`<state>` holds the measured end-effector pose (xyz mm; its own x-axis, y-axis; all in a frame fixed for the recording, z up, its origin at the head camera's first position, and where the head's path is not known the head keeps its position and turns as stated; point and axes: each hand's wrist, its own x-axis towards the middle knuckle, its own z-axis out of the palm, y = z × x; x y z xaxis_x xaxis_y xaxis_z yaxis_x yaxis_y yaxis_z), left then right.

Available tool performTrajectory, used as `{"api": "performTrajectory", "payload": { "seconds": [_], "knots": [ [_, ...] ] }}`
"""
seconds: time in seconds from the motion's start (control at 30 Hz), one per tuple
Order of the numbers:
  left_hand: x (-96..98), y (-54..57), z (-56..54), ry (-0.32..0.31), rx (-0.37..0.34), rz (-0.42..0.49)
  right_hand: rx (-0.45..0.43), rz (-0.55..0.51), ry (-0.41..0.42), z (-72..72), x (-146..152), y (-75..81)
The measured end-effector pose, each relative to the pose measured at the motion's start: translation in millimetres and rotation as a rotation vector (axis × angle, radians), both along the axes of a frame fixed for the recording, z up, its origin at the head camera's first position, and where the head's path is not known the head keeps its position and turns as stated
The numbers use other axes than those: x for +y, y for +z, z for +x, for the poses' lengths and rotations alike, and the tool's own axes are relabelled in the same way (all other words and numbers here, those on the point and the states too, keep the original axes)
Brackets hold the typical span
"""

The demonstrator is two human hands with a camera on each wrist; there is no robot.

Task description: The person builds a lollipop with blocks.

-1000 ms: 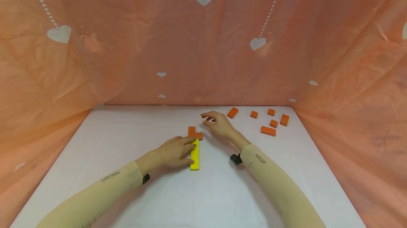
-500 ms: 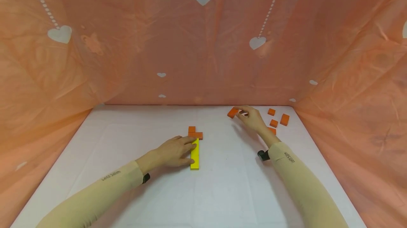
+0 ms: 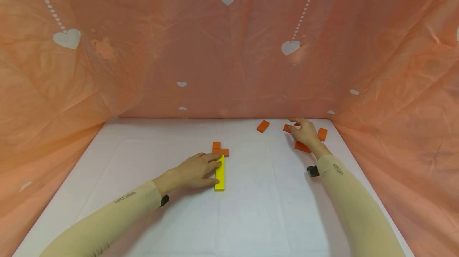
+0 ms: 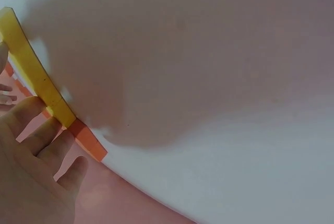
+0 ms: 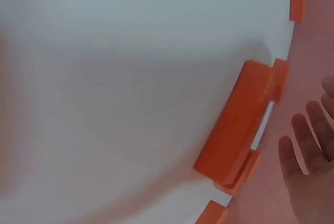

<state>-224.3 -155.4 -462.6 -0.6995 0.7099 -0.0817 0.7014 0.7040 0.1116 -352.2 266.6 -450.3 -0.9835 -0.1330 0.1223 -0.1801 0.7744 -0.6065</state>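
Bar in yellow (image 3: 220,174): flat on the white table (image 3: 244,225), long side pointing away from me, far end at the crosswise orange block (image 3: 222,152); lined up, I judge, so the two meet squarely.
Left hand (image 3: 195,171): relaxed, not wrapped round anything; I rest fingertips and thumb spread along the bar, likely so it cannot turn or slide.
Small orange square (image 3: 216,145): against the far side of that crosswise block, toward its left end, making a step.
Right hand (image 3: 305,132): fingers loosely spread, nothing seen gripped; my thumb is at the nearby small block (image 3: 286,128), touching or not, I cannot tell.
Loose orange pieces: a tilted block (image 3: 263,126), a rightmost block (image 3: 322,134) and a long block (image 3: 302,146) partly behind my right hand; set apart, presumably for easy picking.
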Motion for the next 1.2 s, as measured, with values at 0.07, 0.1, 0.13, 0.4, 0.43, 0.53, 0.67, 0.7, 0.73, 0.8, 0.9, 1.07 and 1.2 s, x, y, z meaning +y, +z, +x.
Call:
{"api": "performTrajectory", "payload": {
  "seconds": [0.07, 0.1, 0.13, 0.4, 0.43, 0.53, 0.67, 0.7, 0.73, 0.8, 0.9, 1.07, 1.2],
  "knots": [
    [0.4, -0.1, -0.4, -0.005, 0.006, -0.011, -0.012, 0.023, -0.018, -2.3, 1.5, -0.9],
    [0.8, 0.2, -0.4, -0.004, 0.005, -0.017, -0.027, 0.029, -0.025, -3.2, 1.9, -1.3],
    [1.0, 0.3, -0.7, -0.003, 0.006, -0.025, -0.044, 0.034, -0.03, -3.8, 2.0, -1.8],
    [1.6, 2.1, -1.2, 0.013, -0.013, -0.042, -0.124, 0.067, -0.033, -9.2, 0.0, -6.0],
    [1.5, 2.3, -1.2, 0.012, -0.011, -0.044, -0.126, 0.071, -0.032, -9.4, -0.5, -6.0],
    [1.0, 2.5, -1.1, 0.01, -0.006, -0.048, -0.137, 0.08, -0.032, -10.0, -2.2, -6.6],
    [0.0, 1.8, -0.6, 0.027, -0.023, -0.042, -0.139, 0.099, -0.02, -9.4, -3.5, -7.6],
    [-0.3, 1.4, -0.5, 0.029, -0.027, -0.038, -0.134, 0.106, -0.015, -9.1, -3.8, -7.9],
    [-0.2, 1.1, -0.8, 0.031, -0.029, -0.034, -0.126, 0.113, -0.012, -8.7, -3.6, -8.1],
    [0.1, 0.8, -1.1, 0.031, -0.033, -0.03, -0.116, 0.118, -0.009, -7.8, -3.4, -8.3],
    [-0.2, 0.8, -1.2, 0.029, -0.033, -0.02, -0.11, 0.12, -0.015, -6.9, -3.5, -9.1],
    [-0.3, 0.9, -1.2, 0.019, -0.031, -0.031, -0.123, 0.119, -0.036, -6.2, -4.2, -11.4],
    [0.1, 1.3, -1.0, 0.006, -0.018, -0.048, -0.111, 0.121, -0.04, -5.6, -4.7, -12.6]
  ]
}}
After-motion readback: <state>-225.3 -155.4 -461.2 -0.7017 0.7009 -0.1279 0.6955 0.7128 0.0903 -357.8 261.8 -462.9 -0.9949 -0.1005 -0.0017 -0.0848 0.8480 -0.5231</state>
